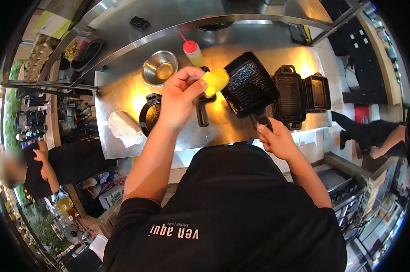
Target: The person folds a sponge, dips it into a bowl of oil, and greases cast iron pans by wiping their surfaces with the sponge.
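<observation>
My left hand (pixel 183 96) pinches a yellow cloth or sponge (pixel 216 81), raised over the steel table (pixel 157 143). My right hand (pixel 276 139) is wrapped round the handle of a square black grill pan (pixel 250 85). The pan is lifted, its ridged, shiny inside showing, and the yellow piece is close to its left edge. Beneath my left hand another dark pan handle (pixel 202 114) shows; most of that pan is hidden. A round black pan (pixel 151 116) rests to the left, partly behind my forearm.
Stacked black grill pans (pixel 290 97) stand at the right. A steel bowl (pixel 160 68), a red-capped bottle (pixel 192 52) and white cloth or paper (pixel 125 128) are on the table. A metal shelf edge crosses above. One person (pixel 68 165) is at the left, another (pixel 377 136) at the right.
</observation>
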Demonstrator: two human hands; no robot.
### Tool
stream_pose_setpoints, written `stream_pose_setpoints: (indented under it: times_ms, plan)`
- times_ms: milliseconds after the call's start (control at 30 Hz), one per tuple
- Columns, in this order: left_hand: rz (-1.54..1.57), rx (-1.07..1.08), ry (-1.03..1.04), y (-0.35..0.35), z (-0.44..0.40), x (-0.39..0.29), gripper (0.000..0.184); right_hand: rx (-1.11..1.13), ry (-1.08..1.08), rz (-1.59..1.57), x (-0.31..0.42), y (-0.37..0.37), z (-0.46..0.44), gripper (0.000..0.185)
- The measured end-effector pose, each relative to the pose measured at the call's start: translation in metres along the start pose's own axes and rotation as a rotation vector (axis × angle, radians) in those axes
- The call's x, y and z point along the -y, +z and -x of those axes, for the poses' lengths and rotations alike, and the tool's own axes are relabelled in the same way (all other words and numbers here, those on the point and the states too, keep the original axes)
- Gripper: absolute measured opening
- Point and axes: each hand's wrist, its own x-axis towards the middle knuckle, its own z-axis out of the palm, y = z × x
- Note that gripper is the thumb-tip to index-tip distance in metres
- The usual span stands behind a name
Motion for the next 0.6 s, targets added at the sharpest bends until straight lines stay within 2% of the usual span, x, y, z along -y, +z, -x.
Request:
stream_pose_setpoints:
  times_ms: [67,100,133,167,200,233,267,300,333,433,533,567,600]
  plan:
    - [-0.635,-0.109,0.065,-0.006,0.0,0.0,0.01,-0.011,-0.068,0.046,0.003,0.008,0.004,0.022]
    - [-0.631,-0.104,0.064,-0.002,0.0,-0.001,0.01,-0.062,-0.074,0.13,0.006,0.013,0.007,0.021]
    - [-0.852,-0.116,0.134,0.004,0.0,-0.001,0.008,-0.066,-0.072,0.131,0.011,0.015,0.009,0.021]
    - [-1.073,-0.13,0.205,0.01,0.0,0.002,0.006,-0.086,-0.082,0.26,0.016,0.016,0.011,0.025]
    - [-1.068,-0.132,0.202,0.011,-0.002,0.009,0.006,-0.103,-0.09,0.391,0.018,0.018,0.011,0.028]
    - [-1.237,-0.099,0.388,0.009,-0.009,0.02,0.008,-0.101,-0.085,0.395,0.015,0.021,0.01,0.028]
    - [-1.402,-0.064,0.581,0.008,-0.015,0.031,0.011,-0.15,-0.207,0.499,0.01,0.024,0.006,0.029]
    - [-1.412,-0.054,0.671,0.011,-0.018,0.041,0.014,-0.2,-0.33,0.601,0.008,0.027,0.004,0.03]
    - [-1.407,-0.057,0.668,0.012,-0.015,0.053,0.014,-0.199,-0.325,0.606,0.01,0.03,0.004,0.03]
    - [-1.423,-0.048,0.444,0.014,-0.005,0.087,0.018,-0.205,-0.263,0.692,0.016,0.036,-0.003,0.032]
    - [-1.152,0.082,0.272,0.016,0.006,0.102,0.02,-0.212,-0.252,0.678,0.005,0.037,-0.015,0.032]
    - [-1.15,0.067,0.269,0.012,0.007,0.102,0.02,-0.221,-0.26,0.702,0.0,0.036,-0.019,0.032]
    - [-1.073,0.07,0.078,0.009,0.007,0.098,0.018,-0.231,-0.267,0.725,-0.002,0.036,-0.023,0.031]
